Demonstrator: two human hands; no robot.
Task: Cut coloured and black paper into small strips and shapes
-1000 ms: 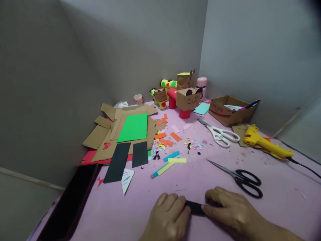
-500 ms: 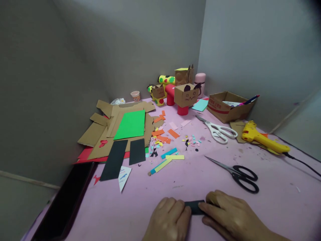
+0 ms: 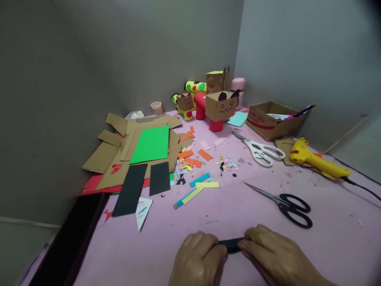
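A small strip of black paper spans the gap between my two hands near the front of the table. My left hand is closed on its left end, thumb and fingers pressed together. At the other end, my right hand pinches the strip between thumb and fingers. The middle of the strip looks slightly curved; its ends are hidden under my fingers. Beyond my right hand lie black-handled scissors, their blades pointing left.
White-handled scissors, a yellow glue gun and a cardboard box are at right. Colored paper scraps lie mid-table. Green paper rests on cardboard at left, with black paper nearby. A cardboard cat stands behind.
The black strip looked flat before and now appears narrower and curved between my hands. Both hands stay nearly in place. My view has shifted slightly.
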